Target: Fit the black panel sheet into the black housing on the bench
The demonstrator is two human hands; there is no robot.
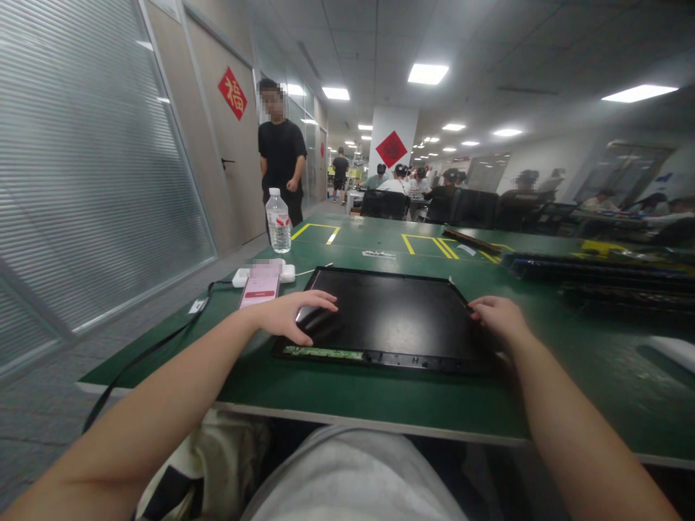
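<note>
A black display panel (399, 311) lies flat on the green tabletop in front of me. Along its near edge runs a strip of green circuit board (326, 353), exposed at the left part of the frame. Over the panel's left side, my left hand (293, 315) has its thumb and fingers spread apart, and I cannot tell whether the fingertips touch the surface. At the right edge, my right hand (500, 320) pinches the panel's rim between thumb and curled fingers.
Left of the panel lie a phone (259, 284), a white power strip (287, 273) and a black cable (163, 339). A water bottle (279, 224) stands behind them. Dark long parts (591, 268) are piled at the right. A person (281, 155) stands beyond the table.
</note>
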